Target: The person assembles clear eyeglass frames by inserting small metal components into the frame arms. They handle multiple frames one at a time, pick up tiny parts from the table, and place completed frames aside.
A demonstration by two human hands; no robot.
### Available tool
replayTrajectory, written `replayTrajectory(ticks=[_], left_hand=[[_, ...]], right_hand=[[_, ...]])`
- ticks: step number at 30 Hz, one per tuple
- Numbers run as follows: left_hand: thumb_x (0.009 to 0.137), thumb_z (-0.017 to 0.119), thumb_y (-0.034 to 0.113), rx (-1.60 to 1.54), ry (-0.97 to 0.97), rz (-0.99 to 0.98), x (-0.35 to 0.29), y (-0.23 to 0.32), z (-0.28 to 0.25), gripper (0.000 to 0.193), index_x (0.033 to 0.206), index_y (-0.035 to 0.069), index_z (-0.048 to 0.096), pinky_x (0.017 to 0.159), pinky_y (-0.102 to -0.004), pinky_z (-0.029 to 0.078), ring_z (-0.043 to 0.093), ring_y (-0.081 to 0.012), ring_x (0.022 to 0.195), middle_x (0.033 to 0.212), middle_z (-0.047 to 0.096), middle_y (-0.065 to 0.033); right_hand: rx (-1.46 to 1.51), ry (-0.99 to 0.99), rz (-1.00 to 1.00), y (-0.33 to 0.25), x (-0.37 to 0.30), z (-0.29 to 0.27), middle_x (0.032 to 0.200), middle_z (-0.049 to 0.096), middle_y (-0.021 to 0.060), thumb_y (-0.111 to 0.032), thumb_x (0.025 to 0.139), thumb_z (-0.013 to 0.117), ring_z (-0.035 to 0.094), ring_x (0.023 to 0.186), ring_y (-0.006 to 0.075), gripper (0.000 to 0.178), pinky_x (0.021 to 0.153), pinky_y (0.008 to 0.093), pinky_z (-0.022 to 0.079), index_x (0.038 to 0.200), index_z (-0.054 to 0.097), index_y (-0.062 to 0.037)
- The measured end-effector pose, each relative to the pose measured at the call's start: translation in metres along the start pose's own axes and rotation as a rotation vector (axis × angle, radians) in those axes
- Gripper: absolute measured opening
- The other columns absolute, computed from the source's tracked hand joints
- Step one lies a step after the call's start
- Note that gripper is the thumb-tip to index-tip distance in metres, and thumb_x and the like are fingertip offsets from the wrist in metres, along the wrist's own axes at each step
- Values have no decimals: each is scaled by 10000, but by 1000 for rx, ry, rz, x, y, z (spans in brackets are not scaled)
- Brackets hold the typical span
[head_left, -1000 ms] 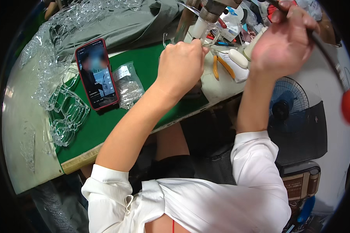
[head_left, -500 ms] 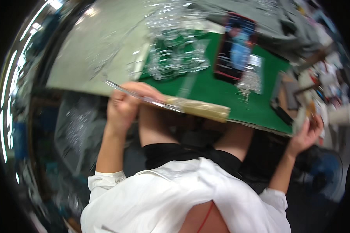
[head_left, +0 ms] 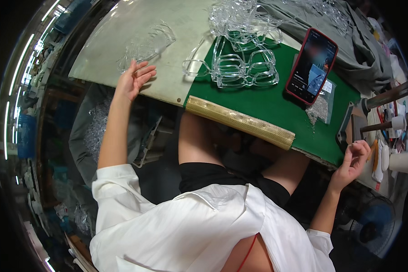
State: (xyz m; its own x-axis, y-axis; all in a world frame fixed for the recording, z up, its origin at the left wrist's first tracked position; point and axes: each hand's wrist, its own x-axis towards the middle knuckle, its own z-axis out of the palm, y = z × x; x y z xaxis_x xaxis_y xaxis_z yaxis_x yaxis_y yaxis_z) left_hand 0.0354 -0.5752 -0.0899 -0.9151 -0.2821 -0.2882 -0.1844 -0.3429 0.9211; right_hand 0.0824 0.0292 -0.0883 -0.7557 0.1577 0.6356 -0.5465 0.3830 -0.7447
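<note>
In the head view, the left hand [head_left: 133,80] lay with its grip apart and empty at the bench [head_left: 167,86] edge, just beside a clear plastic spectacle frame [head_left: 145,44] on the pale surface. The right hand [head_left: 354,159] curled at the green mat [head_left: 267,102] corner; whether its grip pinched anything could not be told, near a red-cased phone [head_left: 312,65].

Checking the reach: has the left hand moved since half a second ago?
Yes. The left hand left the green mat's padded front edge for the bare board's edge, by the clear frames.
</note>
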Motion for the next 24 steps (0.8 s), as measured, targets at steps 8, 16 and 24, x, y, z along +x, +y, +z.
replayTrajectory(ticks=[8, 16, 24], left_hand=[[882, 611, 258, 1011, -133, 871, -21, 13, 165, 228, 930, 40, 657, 619, -246, 460, 584, -135, 701, 740, 628, -25], [880, 573, 443, 1400, -508, 718, 18, 15, 234, 430, 864, 22, 654, 588, -356, 433, 542, -213, 597, 644, 573, -99], [922, 528, 459, 564, -727, 177, 9, 86, 207, 394, 923, 68, 581, 604, -200, 426, 541, -98, 723, 809, 581, -23]], right_hand=[[17, -22, 43, -5, -8, 1, 1069, 428, 63, 75, 859, 484, 450, 865, 101, 157, 783, 211, 388, 987, 519, -9], [-21, -141, 46, -18, -3, 15, 971, 463, 55, 58, 826, 504, 444, 820, 104, 115, 727, 210, 362, 911, 538, -12], [-239, -521, 174, -16, 13, 21, 781, 568, 80, -41, 802, 617, 550, 670, 183, 111, 625, 270, 435, 904, 640, -3]])
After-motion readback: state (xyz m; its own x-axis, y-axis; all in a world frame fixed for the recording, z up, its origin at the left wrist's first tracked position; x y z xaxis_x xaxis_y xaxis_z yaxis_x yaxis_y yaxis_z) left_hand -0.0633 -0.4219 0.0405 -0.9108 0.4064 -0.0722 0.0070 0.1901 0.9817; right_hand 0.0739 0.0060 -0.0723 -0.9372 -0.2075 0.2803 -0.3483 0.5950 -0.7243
